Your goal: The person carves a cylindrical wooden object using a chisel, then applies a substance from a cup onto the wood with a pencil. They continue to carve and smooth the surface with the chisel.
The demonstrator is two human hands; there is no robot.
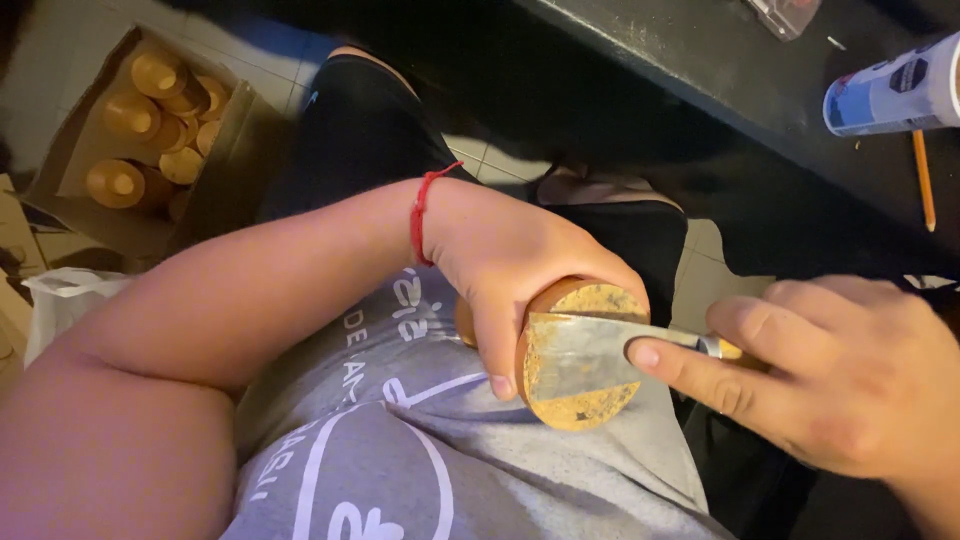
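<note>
My left hand (510, 265), with a red string bracelet (425, 205) at the wrist, grips a round wooden piece (590, 405) over my lap, its flat rough end facing the camera. My right hand (830, 375) holds a putty knife whose metal blade (580, 355) lies flat across that end face. The right index finger presses on the blade near the handle. Yellowish paste or residue speckles the round face around the blade.
A cardboard box (85, 130) with several similar round wooden pieces (160, 110) sits on the tiled floor at upper left. A dark table edge (700, 80) runs across the top right, bearing a white-and-blue tube (890, 95) and a pencil (922, 180). A white plastic bag (60, 300) lies at left.
</note>
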